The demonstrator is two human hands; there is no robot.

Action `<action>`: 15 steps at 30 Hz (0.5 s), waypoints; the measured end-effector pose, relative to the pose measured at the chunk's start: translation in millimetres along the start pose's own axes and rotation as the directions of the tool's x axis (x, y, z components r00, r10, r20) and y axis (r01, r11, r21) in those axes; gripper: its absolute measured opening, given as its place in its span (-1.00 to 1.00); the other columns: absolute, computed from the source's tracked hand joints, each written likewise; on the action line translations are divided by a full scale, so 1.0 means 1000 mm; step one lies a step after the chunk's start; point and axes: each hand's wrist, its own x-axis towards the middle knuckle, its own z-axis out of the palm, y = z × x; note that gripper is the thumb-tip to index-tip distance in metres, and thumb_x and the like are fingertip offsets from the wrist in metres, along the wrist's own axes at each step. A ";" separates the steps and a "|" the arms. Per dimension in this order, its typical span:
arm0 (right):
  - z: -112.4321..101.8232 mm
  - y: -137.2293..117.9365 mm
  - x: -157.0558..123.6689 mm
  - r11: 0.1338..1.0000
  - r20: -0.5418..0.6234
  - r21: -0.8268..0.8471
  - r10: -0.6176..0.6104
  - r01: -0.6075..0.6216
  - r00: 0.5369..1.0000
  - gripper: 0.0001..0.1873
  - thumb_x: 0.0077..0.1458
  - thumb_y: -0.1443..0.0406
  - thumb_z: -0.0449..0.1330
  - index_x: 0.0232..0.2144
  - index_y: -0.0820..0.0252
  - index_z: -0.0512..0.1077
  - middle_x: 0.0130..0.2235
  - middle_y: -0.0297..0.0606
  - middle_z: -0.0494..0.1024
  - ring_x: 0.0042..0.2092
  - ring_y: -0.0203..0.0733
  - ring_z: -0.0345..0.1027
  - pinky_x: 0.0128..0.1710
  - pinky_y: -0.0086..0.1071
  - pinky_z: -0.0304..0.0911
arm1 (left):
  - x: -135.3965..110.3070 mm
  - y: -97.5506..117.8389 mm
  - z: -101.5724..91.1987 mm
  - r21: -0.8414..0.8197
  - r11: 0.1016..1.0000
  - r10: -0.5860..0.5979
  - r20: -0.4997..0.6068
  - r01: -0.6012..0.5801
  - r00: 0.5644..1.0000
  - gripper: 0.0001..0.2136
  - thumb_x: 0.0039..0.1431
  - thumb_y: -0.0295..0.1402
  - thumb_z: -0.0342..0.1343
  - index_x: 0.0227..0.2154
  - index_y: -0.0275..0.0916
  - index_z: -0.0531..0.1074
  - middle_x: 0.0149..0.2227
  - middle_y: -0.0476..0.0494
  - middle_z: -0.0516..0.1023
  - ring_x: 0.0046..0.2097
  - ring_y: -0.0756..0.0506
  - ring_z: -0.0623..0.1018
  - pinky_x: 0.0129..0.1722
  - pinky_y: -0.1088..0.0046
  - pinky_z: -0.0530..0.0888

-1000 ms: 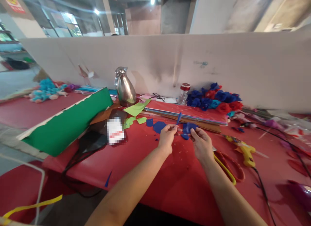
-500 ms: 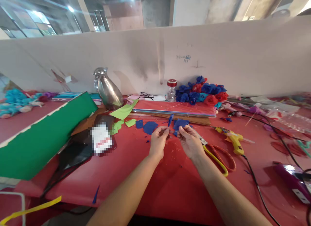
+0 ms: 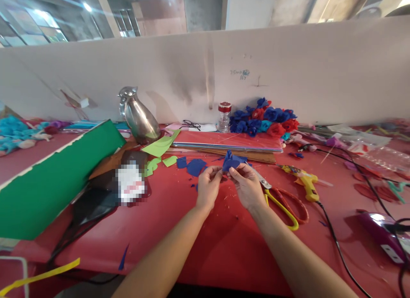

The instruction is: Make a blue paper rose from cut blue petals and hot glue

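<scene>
Both of my hands meet above the red table (image 3: 224, 242), pinching a small blue paper flower piece (image 3: 231, 161) between their fingertips. My left hand (image 3: 209, 189) grips it from the left, fingers closed. From the right, my right hand (image 3: 246, 184) presses blue petals against it. More loose blue paper pieces (image 3: 192, 165) lie just behind my left hand.
Yellow-handled scissors (image 3: 283, 204) and a yellow glue gun (image 3: 303, 178) lie right of my hands. A stack of coloured sheets (image 3: 230, 142), a metal jug (image 3: 139, 118), a small jar (image 3: 224, 116) and red and blue paper flowers (image 3: 265, 118) stand at the back. A green board (image 3: 54, 178) leans at left.
My hands have come together: the blue strip in my left hand and the petal pieces in my right are now joined in one bunch. The view has swung right.
</scene>
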 end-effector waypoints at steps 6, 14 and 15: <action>-0.002 0.002 0.002 0.991 -0.010 -0.119 -0.056 0.054 0.998 -0.82 -0.21 0.30 0.36 -0.50 0.15 0.43 -0.49 -0.44 0.50 -0.43 -0.38 0.32 -0.35 -0.46 0.24 | -0.002 -0.002 0.002 -0.005 1.000 0.004 0.036 -0.004 0.999 -0.91 -0.04 -0.36 0.15 -0.46 -0.28 0.44 -0.49 -0.05 0.55 -0.45 -0.01 0.52 -0.32 0.45 0.44; -0.007 0.007 0.005 0.978 -0.032 -0.191 -0.090 0.083 0.995 -0.82 -0.19 0.27 0.34 -0.50 0.15 0.40 -0.49 -0.42 0.47 -0.43 -0.34 0.30 -0.36 -0.42 0.22 | -0.004 0.000 0.003 0.017 1.000 0.000 0.055 -0.001 0.998 -0.86 -0.02 -0.30 0.15 -0.46 -0.28 0.44 -0.45 -0.09 0.56 -0.41 -0.05 0.54 -0.28 0.40 0.46; -0.006 0.007 0.005 0.978 -0.030 -0.194 -0.088 0.080 0.996 -0.81 -0.19 0.27 0.34 -0.50 0.15 0.40 -0.49 -0.42 0.47 -0.43 -0.34 0.30 -0.36 -0.42 0.22 | -0.004 0.000 0.003 0.021 1.000 0.000 0.056 -0.001 0.998 -0.85 -0.02 -0.28 0.15 -0.47 -0.28 0.44 -0.46 -0.09 0.56 -0.41 -0.05 0.55 -0.27 0.40 0.46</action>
